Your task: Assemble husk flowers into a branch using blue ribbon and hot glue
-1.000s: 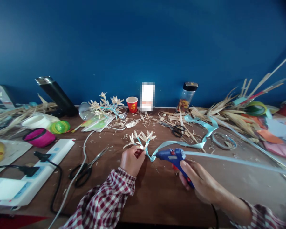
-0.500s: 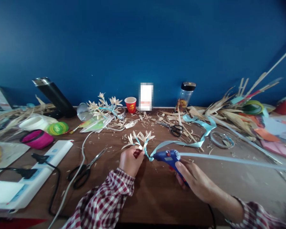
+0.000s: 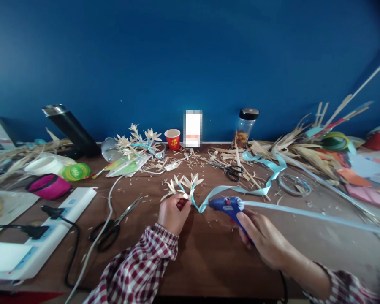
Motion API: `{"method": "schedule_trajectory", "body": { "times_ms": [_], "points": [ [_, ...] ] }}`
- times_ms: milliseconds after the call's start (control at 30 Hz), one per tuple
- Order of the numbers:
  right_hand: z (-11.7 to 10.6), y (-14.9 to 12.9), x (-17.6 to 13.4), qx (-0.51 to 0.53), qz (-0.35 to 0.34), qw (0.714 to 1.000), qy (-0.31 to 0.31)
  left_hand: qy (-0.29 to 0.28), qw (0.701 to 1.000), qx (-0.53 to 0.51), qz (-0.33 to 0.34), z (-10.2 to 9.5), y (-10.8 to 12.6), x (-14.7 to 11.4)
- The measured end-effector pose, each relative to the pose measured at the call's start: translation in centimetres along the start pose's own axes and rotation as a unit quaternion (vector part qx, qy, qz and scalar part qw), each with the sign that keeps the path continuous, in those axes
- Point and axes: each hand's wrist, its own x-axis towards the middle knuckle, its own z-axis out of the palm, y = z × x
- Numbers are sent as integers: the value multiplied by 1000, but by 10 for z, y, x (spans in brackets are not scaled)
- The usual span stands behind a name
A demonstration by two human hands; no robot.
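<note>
- Two things are held: the left hand pinches the flowers by the stem, thumb and fingertips closed together; the right hand is wrapped around the grip of the glue gun.
- Flowers: over the counter.
- Ribbon: trails from the flowers' stem, rightward.
- Glue gun: right of the flowers, nozzle near the ribbon.
- Scissors: left of the flowers.
- Cup: behind the flowers.

Left hand in a thumb-and-forefinger pinch, right hand in a curled grip, forearm slanting inward.
</note>
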Motion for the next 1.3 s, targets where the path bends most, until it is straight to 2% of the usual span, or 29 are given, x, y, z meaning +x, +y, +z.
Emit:
{"method": "schedule_trajectory", "body": {
  "times_ms": [200,733,933,1000,1067,1133,1200,1300],
  "points": [
    [3,2,0,16,-8,1000,-16,-2,1000,-5,-3,2,-4,0],
    [6,0,7,33,-11,999,-4,0,1000,-5,-1,2,-4,1],
    [-4,2,4,65,-12,998,-4,-1,1000,-7,-1,1,-2,0],
    [-11,2,-2,64,-31,997,-4,3,1000,-8,-4,1,0,0],
    [-19,5,-9,15,-67,997,41,9,1000,-13,-10,1,1,1],
    [-30,14,-16,-73,-90,985,128,10,1000,-20,-19,1,1,1],
    [-44,27,-20,-168,-93,960,205,29,998,-30,-37,1,-1,1],
    [-72,54,-24,-307,-65,911,267,61,997,-42,-27,1,-5,2]
  ]
}}
